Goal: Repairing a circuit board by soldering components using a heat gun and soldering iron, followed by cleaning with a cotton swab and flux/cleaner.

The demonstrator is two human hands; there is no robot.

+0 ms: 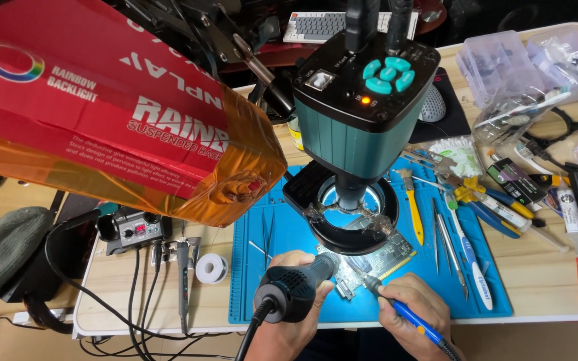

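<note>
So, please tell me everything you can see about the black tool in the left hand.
The hot-air handle is black, plastic-looking, with a thick barrel, a vented rear cap facing the camera and a black cable hanging from that end. The left hand grips it around the body, nozzle aimed up and right at the green circuit board on the blue mat. Its tip lies below the ring light and is partly hidden.

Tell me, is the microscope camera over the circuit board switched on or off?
On: a small orange light glows on the microscope camera top.
</note>
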